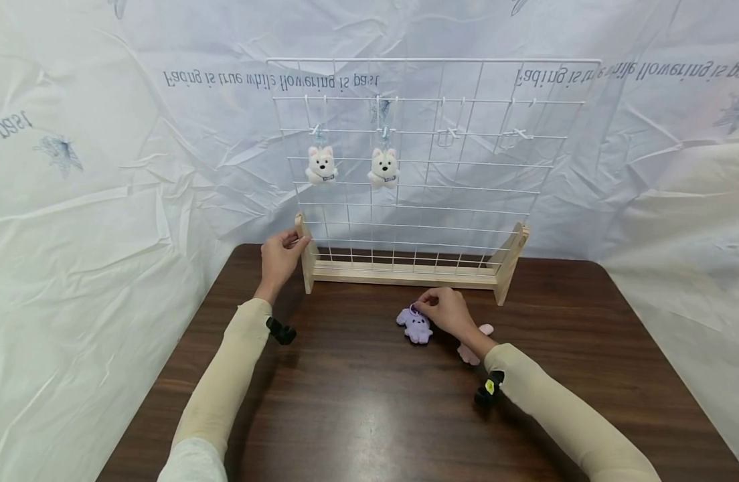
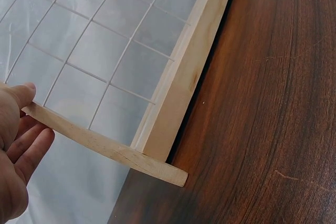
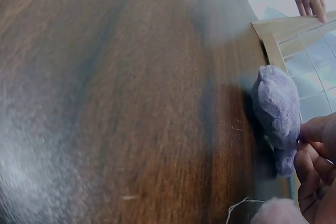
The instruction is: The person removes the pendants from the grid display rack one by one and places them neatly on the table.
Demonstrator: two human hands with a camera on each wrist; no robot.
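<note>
My left hand [image 1: 279,260] grips the upper end of the left wooden side support [image 1: 310,264] of a white wire grid rack [image 1: 405,262]. In the left wrist view, the thumb lies on one side of that support and the fingers on the other. A small purple plush keychain [image 1: 419,330] is at the table in front of the rack. My right hand [image 1: 450,311] pinches it by the ring at its top, between thumb and fingertips. Partly hidden under the right wrist is a pink plush toy [image 1: 468,355].
Two white plush dog keychains [image 1: 322,166] [image 1: 384,169] hang from hooks on the rack's left half. More white hooks [image 1: 449,136] stick out on its right half. A white printed cloth [image 1: 104,201] hangs behind the dark wood table [image 1: 357,402].
</note>
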